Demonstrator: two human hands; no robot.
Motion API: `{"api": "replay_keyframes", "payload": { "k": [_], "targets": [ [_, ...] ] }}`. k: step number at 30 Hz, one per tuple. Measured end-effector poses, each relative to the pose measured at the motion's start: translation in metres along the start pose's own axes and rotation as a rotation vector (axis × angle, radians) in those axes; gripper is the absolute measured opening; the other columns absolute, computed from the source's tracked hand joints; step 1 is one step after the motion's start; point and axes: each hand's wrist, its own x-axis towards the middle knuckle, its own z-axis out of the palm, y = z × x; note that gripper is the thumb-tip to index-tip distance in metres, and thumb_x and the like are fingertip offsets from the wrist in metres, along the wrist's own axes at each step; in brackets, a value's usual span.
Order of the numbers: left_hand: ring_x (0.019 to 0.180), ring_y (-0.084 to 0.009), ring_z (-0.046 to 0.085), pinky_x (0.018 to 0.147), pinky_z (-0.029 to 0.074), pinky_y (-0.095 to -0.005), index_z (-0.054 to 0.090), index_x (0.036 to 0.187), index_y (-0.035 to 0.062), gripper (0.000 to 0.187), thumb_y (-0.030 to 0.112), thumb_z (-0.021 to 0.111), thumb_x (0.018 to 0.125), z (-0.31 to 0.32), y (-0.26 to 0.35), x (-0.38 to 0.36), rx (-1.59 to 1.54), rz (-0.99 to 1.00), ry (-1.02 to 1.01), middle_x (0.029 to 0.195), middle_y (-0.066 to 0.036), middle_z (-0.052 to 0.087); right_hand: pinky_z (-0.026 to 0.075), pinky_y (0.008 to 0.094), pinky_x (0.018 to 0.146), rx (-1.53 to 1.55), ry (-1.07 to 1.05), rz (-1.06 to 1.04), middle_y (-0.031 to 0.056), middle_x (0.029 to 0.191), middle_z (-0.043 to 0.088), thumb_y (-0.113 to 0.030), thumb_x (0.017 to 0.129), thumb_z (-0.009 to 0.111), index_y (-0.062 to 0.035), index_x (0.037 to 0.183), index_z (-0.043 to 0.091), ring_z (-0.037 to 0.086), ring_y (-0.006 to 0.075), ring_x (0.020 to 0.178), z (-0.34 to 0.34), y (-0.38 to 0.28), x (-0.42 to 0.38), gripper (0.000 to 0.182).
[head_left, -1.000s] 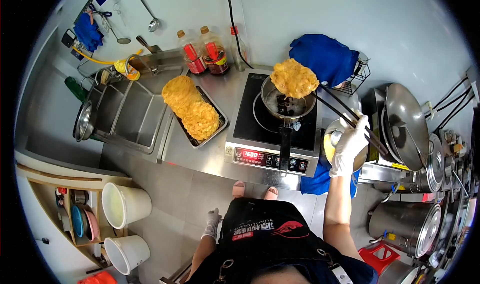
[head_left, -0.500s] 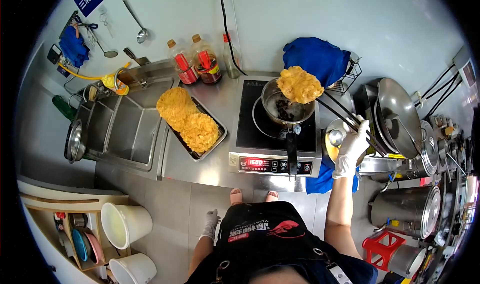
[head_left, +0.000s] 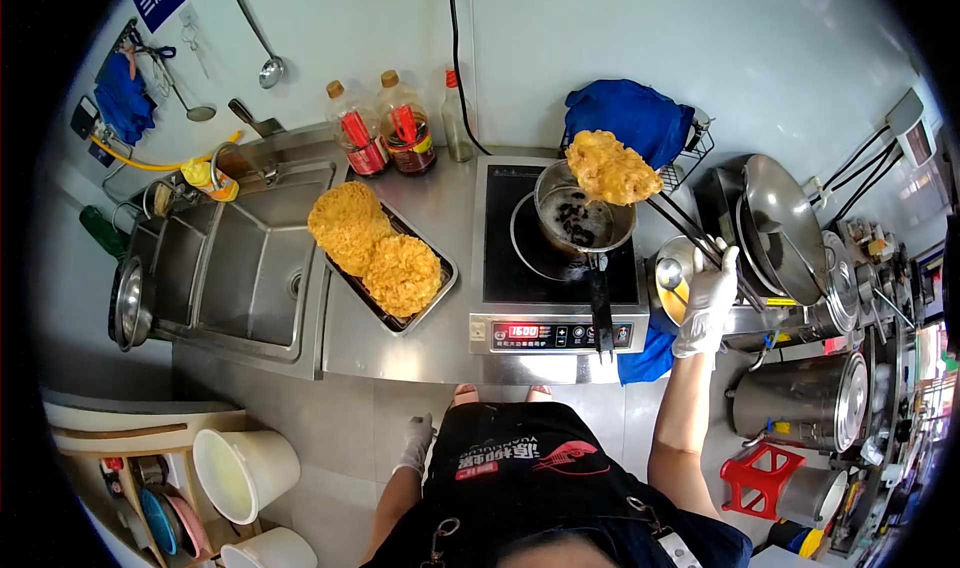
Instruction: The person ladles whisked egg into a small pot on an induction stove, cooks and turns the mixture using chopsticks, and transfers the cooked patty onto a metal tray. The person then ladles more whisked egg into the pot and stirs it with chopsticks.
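My right hand point(head_left: 710, 301), in a white glove, is closed round dark chopsticks point(head_left: 688, 230). Their tips hold a golden fried piece point(head_left: 612, 168) above the right rim of a small pot point(head_left: 585, 215). Bubbling liquid with dark bits shows in the pot, which stands on an induction cooker point(head_left: 509, 243) whose display reads 1600. Two more fried pieces point(head_left: 402, 275) lie on a dark tray point(head_left: 443, 260) to the left. My left hand point(head_left: 417, 442), gloved too, hangs low beside the apron, away from everything on the counter; its fingers look curled, partly unclear.
A steel sink point(head_left: 250, 283) is at the left. Sauce bottles point(head_left: 407, 126) stand by the wall. Right of the cooker are a bowl of yellow liquid with a ladle point(head_left: 670, 273) and a large wok point(head_left: 782, 213). White buckets point(head_left: 247, 473) stand at lower left.
My right hand, the chopsticks and the fried piece have shifted slightly right relative to the pot. The view has shifted a little. The pieces on the tray have not moved.
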Motion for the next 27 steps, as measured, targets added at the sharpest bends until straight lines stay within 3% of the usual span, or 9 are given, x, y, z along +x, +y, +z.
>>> {"api": "replay_keyframes", "payload": {
  "k": [9,12,22,27],
  "targets": [
    [0.044,-0.0206,0.054,0.042,0.042,-0.0337,0.053,0.093,-0.0049,0.04,0.034,0.055,0.083,-0.007,-0.008,0.009,-0.117,-0.015,0.039,0.061,-0.015,0.06,0.046,0.0341,0.081,0.026,-0.001,-0.007,0.0136,0.094,0.06,-0.035,0.09,0.053,0.0033,0.104,0.053,0.058,0.0226,0.088,-0.003,0.007,-0.003,0.041],
    [0.044,-0.0206,0.054,0.041,0.042,-0.0335,0.053,0.093,-0.005,0.039,0.033,0.055,0.083,-0.015,-0.003,0.003,-0.029,-0.045,0.021,0.061,-0.015,0.06,0.047,0.0338,0.08,0.038,-0.008,0.006,0.0137,0.094,0.06,-0.035,0.089,0.053,0.0035,0.105,0.053,0.058,0.0226,0.087,-0.003,0.007,-0.003,0.042],
    [0.045,-0.0211,0.054,0.044,0.043,-0.034,0.055,0.086,-0.0043,0.04,0.036,0.053,0.083,-0.016,0.005,-0.004,0.063,0.008,0.021,0.06,-0.014,0.061,0.051,0.0285,0.069,-0.175,0.021,-0.22,0.0129,0.097,0.059,-0.038,0.091,0.049,0.0027,0.108,0.053,0.06,0.0196,0.081,0.029,-0.006,-0.03,0.044],
    [0.049,-0.0214,0.056,0.048,0.044,-0.0338,0.056,0.088,-0.005,0.042,0.037,0.053,0.082,-0.012,-0.008,0.012,0.018,0.028,0.003,0.063,-0.015,0.062,0.051,0.0268,0.07,-0.282,0.027,-0.298,0.0122,0.097,0.059,-0.041,0.092,0.046,0.0014,0.108,0.053,0.06,0.0188,0.081,0.05,-0.016,-0.052,0.046]
  ]
}}
